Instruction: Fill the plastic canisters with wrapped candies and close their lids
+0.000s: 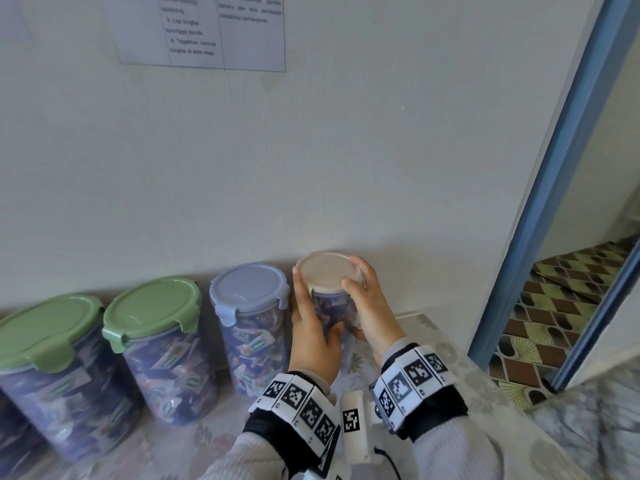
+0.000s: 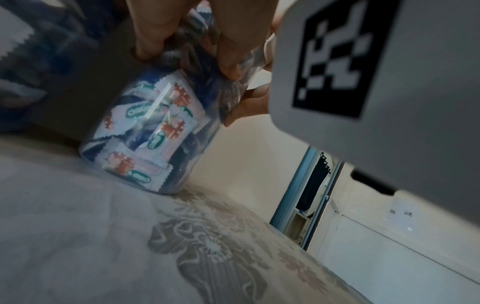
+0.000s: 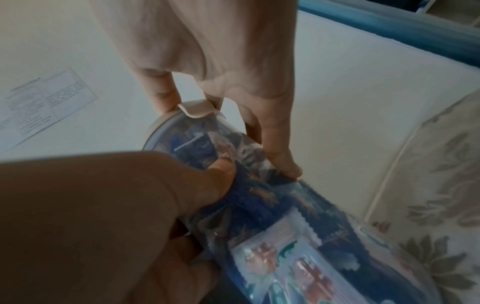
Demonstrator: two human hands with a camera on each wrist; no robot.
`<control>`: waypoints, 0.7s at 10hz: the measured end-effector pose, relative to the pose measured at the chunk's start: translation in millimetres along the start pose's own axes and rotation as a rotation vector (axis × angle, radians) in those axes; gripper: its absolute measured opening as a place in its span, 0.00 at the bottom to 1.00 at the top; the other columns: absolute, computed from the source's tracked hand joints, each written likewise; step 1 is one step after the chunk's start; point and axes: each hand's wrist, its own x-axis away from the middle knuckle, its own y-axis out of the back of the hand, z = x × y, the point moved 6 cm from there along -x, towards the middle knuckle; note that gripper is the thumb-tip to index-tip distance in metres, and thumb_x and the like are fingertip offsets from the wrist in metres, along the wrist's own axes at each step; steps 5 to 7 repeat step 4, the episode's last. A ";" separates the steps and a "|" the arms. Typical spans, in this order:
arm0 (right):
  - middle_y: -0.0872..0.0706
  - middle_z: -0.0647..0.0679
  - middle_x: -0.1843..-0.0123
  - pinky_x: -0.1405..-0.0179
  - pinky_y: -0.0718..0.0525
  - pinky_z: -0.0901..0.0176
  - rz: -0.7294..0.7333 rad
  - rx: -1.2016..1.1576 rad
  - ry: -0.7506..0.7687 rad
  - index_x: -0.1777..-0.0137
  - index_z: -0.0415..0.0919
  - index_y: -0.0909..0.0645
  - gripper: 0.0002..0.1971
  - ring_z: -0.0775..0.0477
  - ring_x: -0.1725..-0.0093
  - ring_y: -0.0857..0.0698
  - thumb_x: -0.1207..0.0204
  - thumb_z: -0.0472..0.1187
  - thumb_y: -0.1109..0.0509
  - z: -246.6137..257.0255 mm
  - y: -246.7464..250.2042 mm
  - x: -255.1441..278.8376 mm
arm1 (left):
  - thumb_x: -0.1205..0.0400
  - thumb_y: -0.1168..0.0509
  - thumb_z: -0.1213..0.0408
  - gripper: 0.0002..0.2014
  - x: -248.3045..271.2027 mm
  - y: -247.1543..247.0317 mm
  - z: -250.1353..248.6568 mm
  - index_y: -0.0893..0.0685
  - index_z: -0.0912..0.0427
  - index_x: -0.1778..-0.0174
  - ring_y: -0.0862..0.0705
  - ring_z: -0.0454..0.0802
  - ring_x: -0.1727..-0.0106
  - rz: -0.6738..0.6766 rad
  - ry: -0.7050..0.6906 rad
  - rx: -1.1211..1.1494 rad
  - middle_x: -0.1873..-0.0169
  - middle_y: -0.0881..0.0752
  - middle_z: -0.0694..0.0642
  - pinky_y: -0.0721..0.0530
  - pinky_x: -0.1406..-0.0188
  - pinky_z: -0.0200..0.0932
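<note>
A clear canister [image 1: 333,306] full of wrapped candies stands at the right end of the row against the wall, with a beige lid [image 1: 327,270] on it. My left hand [image 1: 313,306] grips its left side, thumb across the front. My right hand [image 1: 363,296] grips the right side, with fingers over the lid rim. In the right wrist view, a right finger rests by a beige latch [image 3: 197,108] and my left thumb [image 3: 221,176] presses the canister wall. The left wrist view shows the canister [image 2: 145,133] standing on the cloth. Whether the latches are clipped is unclear.
A blue-lidded canister [image 1: 249,323] and two green-lidded canisters [image 1: 152,341] [image 1: 52,375], all holding candies, stand to the left along the wall. The floral tablecloth [image 1: 433,358] ends close on the right, beside a blue door frame [image 1: 554,188].
</note>
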 end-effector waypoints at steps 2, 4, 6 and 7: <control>0.31 0.53 0.25 0.26 0.27 0.43 0.021 -0.010 -0.004 0.30 0.69 0.40 0.21 0.48 0.26 0.29 0.21 0.54 0.39 2.5 -1.6 12.9 | 0.24 0.37 0.78 0.53 10.9 3.6 -4.8 0.72 0.35 0.28 0.46 0.46 0.19 0.140 -0.037 -0.081 0.23 0.46 0.47 0.46 0.22 0.41; 0.37 0.49 0.23 0.32 0.32 0.57 -0.020 -0.082 -0.073 0.18 0.53 0.53 0.32 0.52 0.29 0.33 0.17 0.43 0.40 -1.1 -3.4 32.8 | 0.18 0.41 0.71 0.39 69.8 24.8 -23.2 0.56 0.38 0.21 0.44 0.32 0.24 0.548 0.070 -0.003 0.27 0.46 0.29 0.44 0.27 0.29; 0.37 0.49 0.23 0.32 0.32 0.57 -0.020 -0.082 -0.073 0.18 0.53 0.53 0.32 0.52 0.29 0.33 0.17 0.43 0.40 -1.1 -3.4 32.8 | 0.18 0.41 0.71 0.39 69.8 24.8 -23.2 0.56 0.38 0.21 0.44 0.32 0.24 0.548 0.070 -0.003 0.27 0.46 0.29 0.44 0.27 0.29; 0.37 0.49 0.23 0.32 0.32 0.57 -0.020 -0.082 -0.073 0.18 0.53 0.53 0.32 0.52 0.29 0.33 0.17 0.43 0.40 -1.1 -3.4 32.8 | 0.18 0.41 0.71 0.39 69.8 24.8 -23.2 0.56 0.38 0.21 0.44 0.32 0.24 0.548 0.070 -0.003 0.27 0.46 0.29 0.44 0.27 0.29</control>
